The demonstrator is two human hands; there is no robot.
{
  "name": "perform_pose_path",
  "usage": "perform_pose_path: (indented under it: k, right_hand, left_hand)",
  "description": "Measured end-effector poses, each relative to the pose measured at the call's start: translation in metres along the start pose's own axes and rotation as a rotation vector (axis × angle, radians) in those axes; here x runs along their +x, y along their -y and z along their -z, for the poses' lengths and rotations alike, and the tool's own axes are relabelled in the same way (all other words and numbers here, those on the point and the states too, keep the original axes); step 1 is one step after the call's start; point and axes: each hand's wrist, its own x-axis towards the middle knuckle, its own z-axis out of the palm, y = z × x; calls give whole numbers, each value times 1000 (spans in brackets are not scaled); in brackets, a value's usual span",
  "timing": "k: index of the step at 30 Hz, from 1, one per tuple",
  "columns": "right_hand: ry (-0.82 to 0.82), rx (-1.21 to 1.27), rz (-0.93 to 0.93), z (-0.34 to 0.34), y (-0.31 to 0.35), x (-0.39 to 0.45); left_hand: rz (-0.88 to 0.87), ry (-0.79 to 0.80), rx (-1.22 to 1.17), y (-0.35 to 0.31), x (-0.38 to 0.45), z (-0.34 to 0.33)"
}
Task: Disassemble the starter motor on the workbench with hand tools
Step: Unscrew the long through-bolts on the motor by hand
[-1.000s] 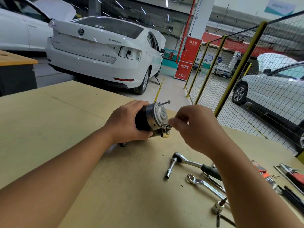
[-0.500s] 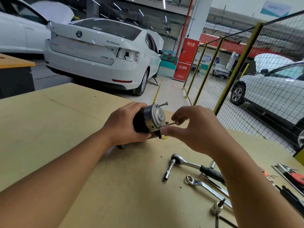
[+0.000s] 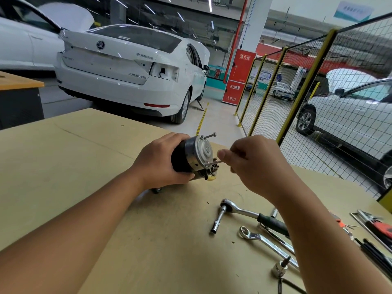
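Clasping the black-and-silver cylindrical starter motor [image 3: 192,154] on the tan wooden counter [image 3: 63,166], the left hand [image 3: 158,164] steadies it; the right hand's [image 3: 252,164] grip pinches a thin steel through-bolt [image 3: 212,163].

Starter motor [image 3: 191,154] gripped on the plywood workbench [image 3: 63,158] by the left hand [image 3: 158,161], lower through-bolt [image 3: 212,163] pinched by the right hand [image 3: 254,164], upper through-bolt [image 3: 209,136] seen protruding, ratchet [image 3: 244,213] and ring spanner [image 3: 265,240] laid nearby, white sedan [image 3: 127,68] parked behind.

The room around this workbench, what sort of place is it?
Most likely a car repair or training workshop: a white car parked behind the workbench, a ratchet beside it, wire fence.
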Motion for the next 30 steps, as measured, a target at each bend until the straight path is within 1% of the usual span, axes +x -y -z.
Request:
perform_pose_path:
  k: [4, 7, 9, 11, 13, 15, 19, 23, 26, 29, 30]
  right_hand:
    - [-14, 26, 36, 3, -1, -1]
    - [47, -34, -3, 1, -1, -1]
    - [69, -28, 24, 0, -1, 0]
    - [37, -2, 82, 1, 0, -1]
    - [14, 38, 101, 3, 2, -3]
    - [18, 45, 67, 2, 2, -4]
    - [86, -54, 10, 0, 1, -1]
    - [38, -4, 85, 4, 3, -2]
    - [21, 39, 78, 3, 2, -3]
    - [96, -52, 11, 2, 2, -2]
    - [109, -57, 20, 1, 1, -2]
  left_hand:
    - [3, 0, -1, 0, 0, 0]
    - [5, -1, 0, 0, 0, 1]
    - [5, 0, 3, -1, 0, 1]
    - [3, 0, 3, -1, 0, 1]
    - [5, -1, 1, -1, 0, 1]
    - [6, 0, 1, -1, 0, 1]
    - [4, 0, 4, 0, 0, 1]
    - [-1, -2, 4, 1, 0, 0]
    - [0, -4, 11, 1, 0, 0]
    - [4, -4, 10, 1, 0, 0]
    - [5, -4, 9, 1, 0, 0]
